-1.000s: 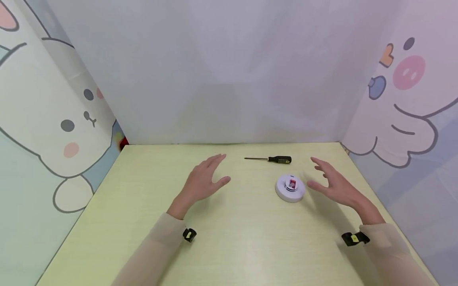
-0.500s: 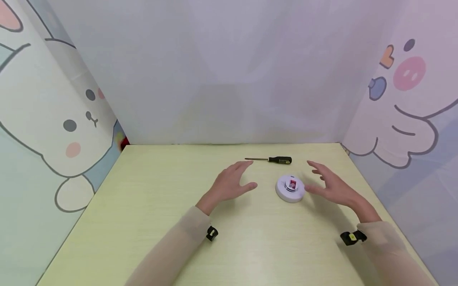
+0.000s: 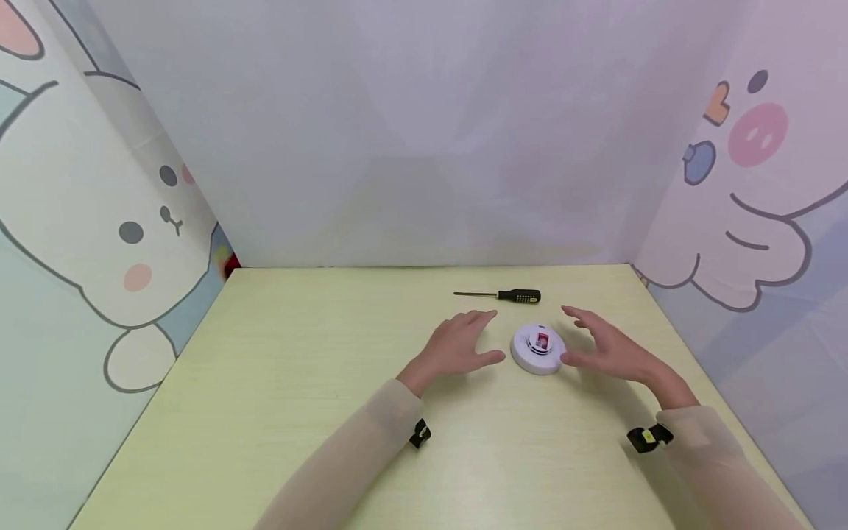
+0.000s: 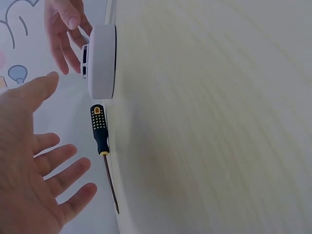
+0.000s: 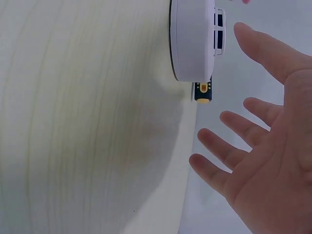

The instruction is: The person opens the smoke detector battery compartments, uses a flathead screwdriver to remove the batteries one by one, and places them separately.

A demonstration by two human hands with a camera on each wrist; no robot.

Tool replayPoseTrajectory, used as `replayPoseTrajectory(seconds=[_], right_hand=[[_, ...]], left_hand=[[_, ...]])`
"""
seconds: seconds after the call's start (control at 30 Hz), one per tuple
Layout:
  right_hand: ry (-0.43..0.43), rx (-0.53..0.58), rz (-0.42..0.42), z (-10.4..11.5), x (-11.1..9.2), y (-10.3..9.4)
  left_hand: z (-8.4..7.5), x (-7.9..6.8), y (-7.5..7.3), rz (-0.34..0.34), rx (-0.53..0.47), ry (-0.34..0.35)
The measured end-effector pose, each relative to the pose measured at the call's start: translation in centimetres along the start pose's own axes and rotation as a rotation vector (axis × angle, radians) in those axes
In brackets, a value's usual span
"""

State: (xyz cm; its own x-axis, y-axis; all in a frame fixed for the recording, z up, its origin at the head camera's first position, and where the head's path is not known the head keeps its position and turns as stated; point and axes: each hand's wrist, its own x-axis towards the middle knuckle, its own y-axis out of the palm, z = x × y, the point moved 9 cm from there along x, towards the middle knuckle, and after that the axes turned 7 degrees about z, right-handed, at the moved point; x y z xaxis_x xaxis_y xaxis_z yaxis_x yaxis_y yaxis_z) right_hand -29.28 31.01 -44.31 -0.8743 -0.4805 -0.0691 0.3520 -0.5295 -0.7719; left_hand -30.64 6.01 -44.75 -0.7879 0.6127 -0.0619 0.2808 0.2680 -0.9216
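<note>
A round white smoke detector (image 3: 530, 361) with a red label lies on the table, between my two hands in the head view. Left of it is my left hand (image 3: 458, 346), fingers spread and holding nothing. My right hand (image 3: 611, 350) hovers just to its right; its thumb tip appears close to the rim, and whether they touch in the head view is hard to tell. In the right wrist view the detector (image 5: 192, 41) stands apart from the spread fingers (image 5: 224, 148). Behind the detector lies a screwdriver (image 3: 519, 296) with a black and yellow handle, its shaft pointing left.
The pale wooden table (image 3: 278, 368) reaches back to a light grey curtain (image 3: 424, 147). Cartoon-printed curtains (image 3: 59, 221) flank both sides. Each wrist wears a small black strap device (image 3: 640, 439).
My left hand has moved right, towards the smoke detector. My right hand has shifted slightly left and lower. The smoke detector and screwdriver have stayed in place.
</note>
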Motion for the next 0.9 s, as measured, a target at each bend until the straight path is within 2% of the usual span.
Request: replayPoseTrajectory(seconds=[0.4,0.6,0.9], right_hand=[[0.009,-0.056,0.040,-0.5,0.8,1.1],[0.006,-0.039,0.071,-0.6,1.1,1.7],[-0.014,-0.082,0.074,-0.4,1.5,2.3]], left_hand=[[-1.6,1.9,2.2,0.070,0.077,0.002],[-2.1,2.7,3.0,0.075,0.083,-0.011],[-2.4,3.6,3.5,0.067,0.090,-0.018]])
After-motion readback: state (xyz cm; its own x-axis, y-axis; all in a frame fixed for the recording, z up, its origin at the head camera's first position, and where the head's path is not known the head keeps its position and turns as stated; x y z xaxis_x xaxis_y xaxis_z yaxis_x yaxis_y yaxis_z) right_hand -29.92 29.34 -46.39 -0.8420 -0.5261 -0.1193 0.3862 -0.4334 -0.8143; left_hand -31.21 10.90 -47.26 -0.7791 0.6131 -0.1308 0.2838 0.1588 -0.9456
